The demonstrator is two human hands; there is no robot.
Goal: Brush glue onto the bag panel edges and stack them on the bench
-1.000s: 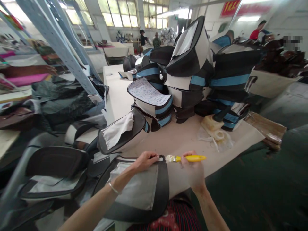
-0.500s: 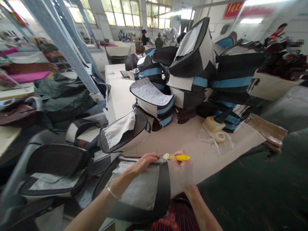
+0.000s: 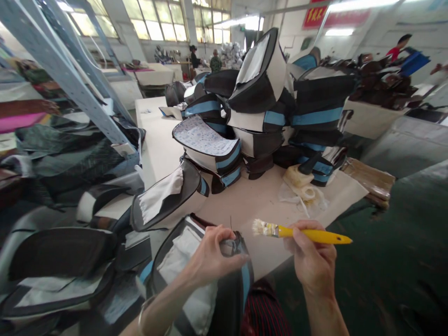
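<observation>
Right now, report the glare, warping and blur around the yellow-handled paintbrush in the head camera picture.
Head view: tall factory windows glare white, the grey steel shelf upright bows from lens warp, the yellow-handled paintbrush looks fairly sharp, the dark bags at left smear.

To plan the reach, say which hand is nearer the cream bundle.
Right. The right hand, with a yellow paintbrush, is in front of the cream bundle; the left hand, on a black-edged bag, is farther off.
</observation>
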